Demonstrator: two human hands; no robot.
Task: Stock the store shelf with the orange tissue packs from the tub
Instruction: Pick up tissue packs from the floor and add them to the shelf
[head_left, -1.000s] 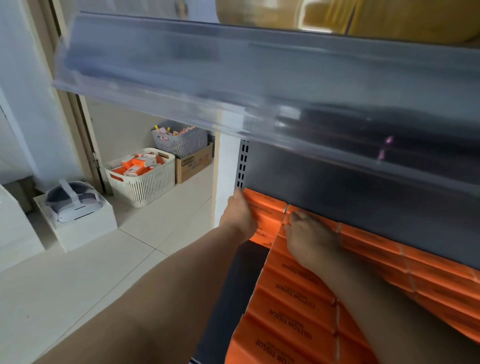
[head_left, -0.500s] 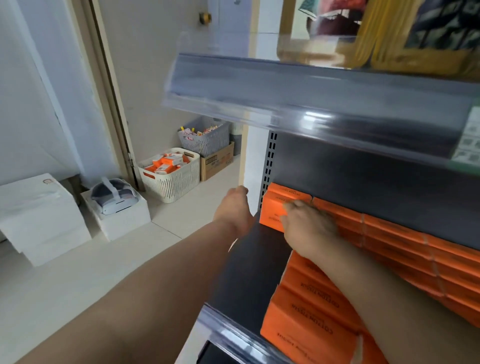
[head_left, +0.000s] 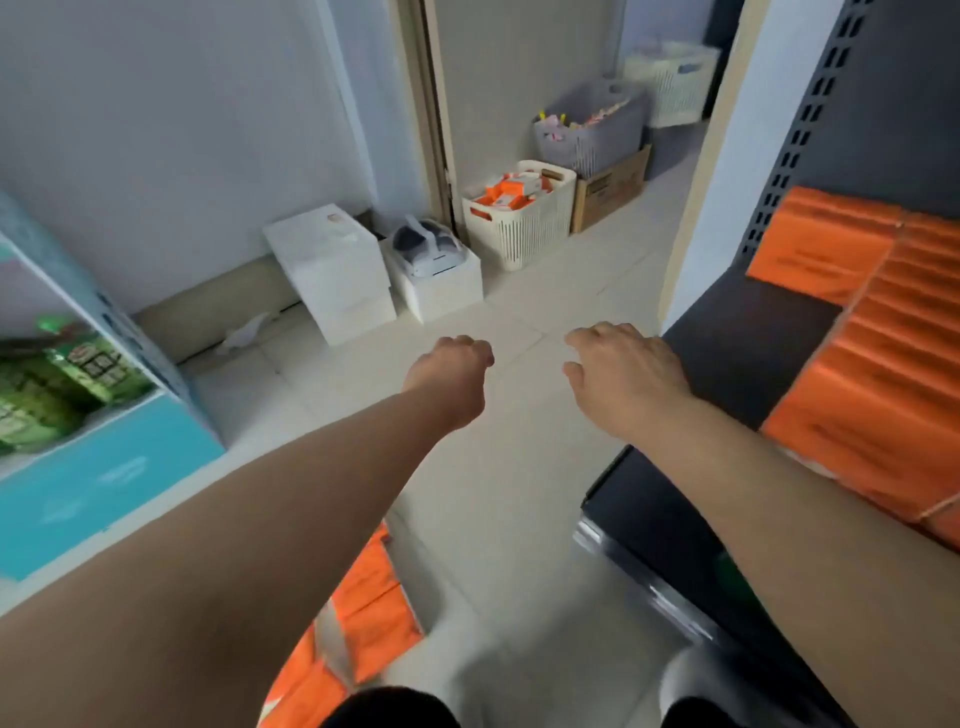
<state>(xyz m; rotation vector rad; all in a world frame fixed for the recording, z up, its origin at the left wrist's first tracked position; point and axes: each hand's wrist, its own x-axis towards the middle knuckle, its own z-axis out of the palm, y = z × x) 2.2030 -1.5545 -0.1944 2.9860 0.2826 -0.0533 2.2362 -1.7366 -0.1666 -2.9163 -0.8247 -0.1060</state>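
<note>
Orange tissue packs (head_left: 878, 374) lie in rows on the dark shelf (head_left: 737, 353) at the right, with one stack (head_left: 826, 244) against the back panel. More orange packs (head_left: 363, 618) lie low in front of me, under my left arm; their tub is hidden. My left hand (head_left: 452, 379) hovers over the floor with fingers loosely curled, holding nothing. My right hand (head_left: 623, 374) hangs at the shelf's left end, fingers relaxed and spread, also holding nothing. Neither hand touches a pack.
A white slatted basket (head_left: 519, 228) with orange and white boxes stands by the door frame, beside a cardboard box (head_left: 608, 187) bearing a grey basket (head_left: 592, 130). White boxes (head_left: 332, 270) and a headset (head_left: 426, 249) sit along the wall. A teal carton (head_left: 93, 415) stands at the left.
Both hands have left the orange packs on the shelf and drawn back to the left, off the shelf. The view has swung left and down toward the floor.
</note>
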